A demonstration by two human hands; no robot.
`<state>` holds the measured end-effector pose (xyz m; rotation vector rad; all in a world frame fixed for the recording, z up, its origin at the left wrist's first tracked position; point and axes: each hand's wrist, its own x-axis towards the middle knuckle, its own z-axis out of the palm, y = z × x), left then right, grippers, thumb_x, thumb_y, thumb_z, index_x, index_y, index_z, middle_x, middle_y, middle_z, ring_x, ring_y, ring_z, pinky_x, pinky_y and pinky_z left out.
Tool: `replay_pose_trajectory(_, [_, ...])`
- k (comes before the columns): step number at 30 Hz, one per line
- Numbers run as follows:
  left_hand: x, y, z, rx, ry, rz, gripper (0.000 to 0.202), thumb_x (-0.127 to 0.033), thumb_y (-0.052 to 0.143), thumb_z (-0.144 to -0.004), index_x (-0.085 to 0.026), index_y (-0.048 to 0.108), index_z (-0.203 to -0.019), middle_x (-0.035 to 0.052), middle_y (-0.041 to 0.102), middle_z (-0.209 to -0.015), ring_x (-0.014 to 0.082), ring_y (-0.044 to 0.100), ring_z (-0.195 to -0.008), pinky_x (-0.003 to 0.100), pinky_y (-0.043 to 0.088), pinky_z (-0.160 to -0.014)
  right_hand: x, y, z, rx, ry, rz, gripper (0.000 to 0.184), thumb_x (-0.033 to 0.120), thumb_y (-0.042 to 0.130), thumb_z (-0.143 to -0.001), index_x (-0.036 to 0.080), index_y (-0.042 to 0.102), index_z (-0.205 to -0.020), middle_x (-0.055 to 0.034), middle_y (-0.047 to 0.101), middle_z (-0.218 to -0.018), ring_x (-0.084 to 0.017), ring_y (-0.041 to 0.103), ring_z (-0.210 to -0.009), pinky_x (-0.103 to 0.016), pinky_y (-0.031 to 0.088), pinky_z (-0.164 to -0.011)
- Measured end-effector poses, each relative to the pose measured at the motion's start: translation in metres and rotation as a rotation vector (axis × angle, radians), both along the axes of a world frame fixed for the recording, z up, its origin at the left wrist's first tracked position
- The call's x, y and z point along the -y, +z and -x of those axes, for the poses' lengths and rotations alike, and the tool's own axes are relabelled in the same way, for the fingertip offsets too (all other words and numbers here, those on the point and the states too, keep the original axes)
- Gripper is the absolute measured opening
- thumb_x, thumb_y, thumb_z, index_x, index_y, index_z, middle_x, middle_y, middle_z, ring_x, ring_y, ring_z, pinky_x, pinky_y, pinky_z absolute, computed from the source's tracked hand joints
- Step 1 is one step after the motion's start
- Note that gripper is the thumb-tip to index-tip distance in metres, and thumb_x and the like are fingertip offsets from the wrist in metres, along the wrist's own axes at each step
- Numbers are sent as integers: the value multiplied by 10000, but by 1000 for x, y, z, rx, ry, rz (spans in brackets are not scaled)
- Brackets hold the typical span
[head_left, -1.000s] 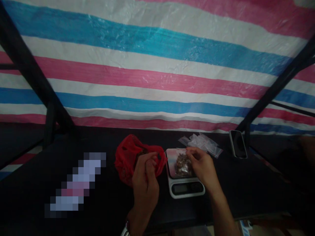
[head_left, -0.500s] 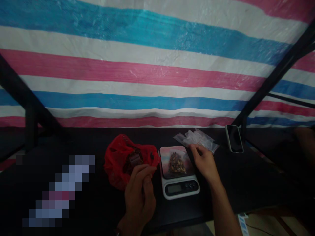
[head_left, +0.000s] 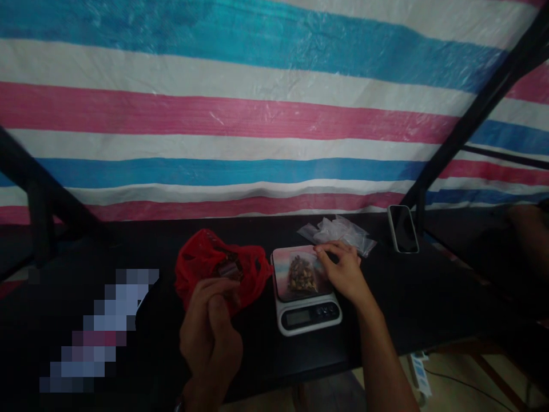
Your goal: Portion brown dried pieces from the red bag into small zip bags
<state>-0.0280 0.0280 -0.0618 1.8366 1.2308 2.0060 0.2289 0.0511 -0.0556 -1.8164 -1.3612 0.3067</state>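
My left hand [head_left: 210, 337] is in front of a red plastic bag [head_left: 193, 266], thumb and fingers drawn together; whatever lies between them is hidden. The red bag's open mouth shows dark brown contents and a dark, shiny piece. A kitchen scale [head_left: 283, 323] stands to its right, its display unreadable. On the scale's plate lies a small clear bag of brown and tan dried pieces [head_left: 302, 274]. Over the plate's upper right corner is my right hand [head_left: 343, 272], its thumb and forefinger tips close together beside the small bag's upper edge. Whether they grip the bag is unclear.
Clear plastic bags [head_left: 337, 229] lie in a heap behind the scale. A phone [head_left: 403, 229] is at the back right, and a pixelated pale object [head_left: 103, 329] at the left. Dark frame bars slant at both sides before a striped sheet [head_left: 240, 114]. A power strip [head_left: 419, 372] lies below the table.
My right hand has left the heap of clear bags and come over the scale's upper right corner. My left hand has drawn back leftward from the red bag's right rim. The view has shifted slightly.
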Motion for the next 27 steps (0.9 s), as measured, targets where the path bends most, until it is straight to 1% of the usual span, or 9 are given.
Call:
replay_pose_trajectory(4, [-4,1,10,34,73,20,326,-279,420,-1075,-223,688,-898,7,621,-790,173,601,-721,315,493,-671,0,1,-4,4,-1,-9,335,549,635,-892,286,841,-927,-84,753,-1169,-373,532,-1220,-638,326,-1111])
replay_pose_trajectory(7, [-5,1,18,-64,52,-13,309,-272,436,-1068,-222,701,-918,16,640,-801,176,605,-714,317,493,-655,12,9,-15,-41,110,-51,347,474,692,-863,289,792,-1139,-79,718,-1284,-337,553,-1288,-598,337,-1174])
replay_pose_trajectory(9, [-5,1,22,-181,1,-30,270,-231,458,-1050,-219,705,-942,27,675,-844,177,632,-741,314,510,-679,25,15,-21,-91,275,-1,618,406,758,-817,316,650,-1419,-71,611,-1498,-304,507,-1415,-530,344,-1223])
replay_pose_trajectory(11, [-4,2,24,-278,-46,-34,242,-181,472,-1029,-219,700,-958,33,700,-886,174,661,-775,305,527,-714,37,21,-22,-110,404,132,938,324,819,-752,347,441,-1610,-69,436,-1675,-300,397,-1543,-515,316,-1266])
replay_pose_trajectory(13, [-3,3,25,-322,-82,-40,237,-138,472,-1016,-221,690,-974,27,704,-901,164,678,-797,288,534,-738,45,23,-20,-98,434,247,1137,236,845,-679,352,313,-1676,-84,332,-1739,-323,319,-1598,-547,275,-1290])
replay_pose_trajectory(15, [-2,4,22,-340,-110,-45,238,-117,467,-1011,-224,679,-986,22,700,-910,159,690,-829,278,538,-770,48,22,-15,-73,409,300,1215,177,835,-633,332,267,-1696,-108,308,-1749,-343,297,-1610,-567,251,-1298])
replay_pose_trajectory(18, [1,5,7,-339,-116,20,205,-152,481,-1023,-231,669,-1001,31,702,-953,180,697,-904,299,540,-834,46,20,-10,-17,374,352,1234,175,826,-632,299,236,-1708,-128,296,-1752,-352,272,-1618,-570,225,-1304])
replay_pose_trajectory(22, [2,6,-37,-421,-35,168,150,-289,588,-1001,-206,686,-1079,100,724,-1058,286,664,-1023,415,535,-908,46,23,-8,10,403,375,1224,170,806,-641,295,225,-1711,-128,272,-1762,-349,266,-1620,-559,213,-1306])
replay_pose_trajectory(27, [-9,14,-87,-635,2,419,488,-432,698,-932,-86,687,-1276,228,732,-1169,433,585,-1114,570,503,-948,48,27,-3,34,359,439,1251,166,787,-637,237,169,-1723,-145,219,-1778,-338,216,-1638,-535,160,-1319])
